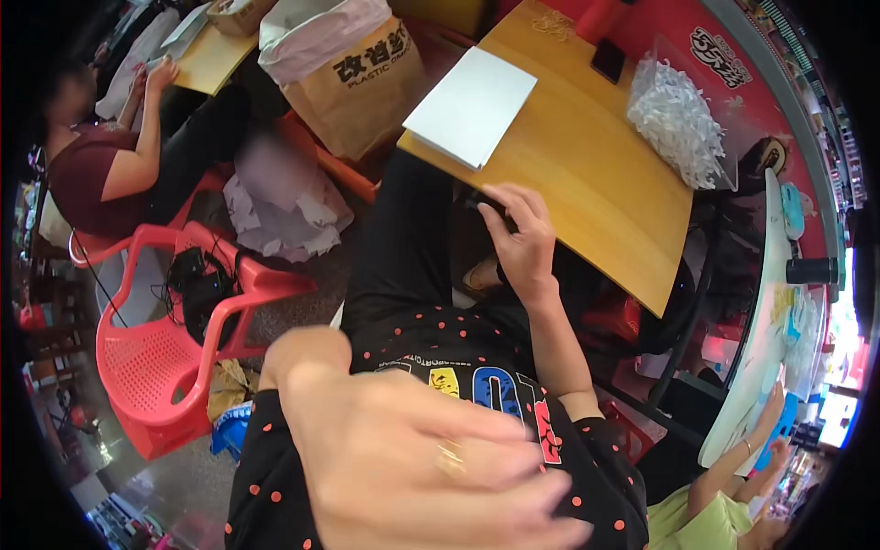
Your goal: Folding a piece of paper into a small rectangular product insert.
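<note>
My left hand (431,449) is raised close to the camera in front of my dotted black shirt. It is slightly blurred, with a gold ring on one finger; the fingers are stretched and somewhat apart, and no object shows in them. My right hand (524,234) hovers by the near edge of the wooden table (587,174). Its thumb and fingers are bent with a gap between them, and nothing is visible there. A stack of white sheets (472,105) lies at the table's left corner, the thing nearest to my right hand.
On the table are a clear bag of white strips (678,119), a dark phone (608,60) and tan bands (555,26). A big brown sack (344,82) stands beyond its left edge. A red plastic chair (151,357) holds a black bag. People sit at left and lower right.
</note>
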{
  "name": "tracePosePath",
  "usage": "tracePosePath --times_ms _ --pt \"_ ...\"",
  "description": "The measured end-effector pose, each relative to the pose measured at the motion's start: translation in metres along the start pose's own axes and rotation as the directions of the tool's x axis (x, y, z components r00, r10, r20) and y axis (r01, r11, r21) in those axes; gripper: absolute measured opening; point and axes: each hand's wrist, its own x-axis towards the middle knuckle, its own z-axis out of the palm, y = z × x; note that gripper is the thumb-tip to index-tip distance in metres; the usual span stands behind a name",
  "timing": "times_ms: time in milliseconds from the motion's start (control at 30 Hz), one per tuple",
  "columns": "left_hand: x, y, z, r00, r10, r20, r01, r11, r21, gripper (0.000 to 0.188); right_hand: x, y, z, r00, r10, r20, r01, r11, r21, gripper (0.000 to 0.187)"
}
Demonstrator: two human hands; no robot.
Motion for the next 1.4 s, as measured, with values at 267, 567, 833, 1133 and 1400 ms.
tracePosePath --times_ms 267,567,833,1133,1400 --pt "-0.086 -0.053 -0.014 0.475 -0.872 -0.117 0.873 0.484 -0.06 0.017 0.042 0.028 0.016 0.961 -0.153 0.231 0.24 0.874 -0.423 0.044" --pt "-0.142 -0.118 0.005 0.141 -0.988 -0.062 0.851 0.153 -0.502 0.017 0.053 0.045 0.025 0.929 -0.36 0.089 0.37 0.879 -0.3 0.019" --pt "-0.137 -0.186 -0.02 0.315 -0.909 0.271 0.075 -0.261 -0.962 0.073 0.055 0.009 -0.026 0.862 -0.503 0.058 0.506 0.862 -0.036 0.026" --pt "-0.111 -0.195 -0.024 0.176 -0.971 0.161 0.361 -0.089 -0.928 0.057 0.016 -0.024 -0.056 0.967 -0.167 0.193 0.127 0.971 0.202 0.016" --pt "-0.095 -0.142 0.009 0.673 -0.734 -0.085 0.7 0.67 -0.246 0.038 0.01 -0.011 -0.075 0.862 0.466 0.2 -0.474 0.6 0.644 0.006"
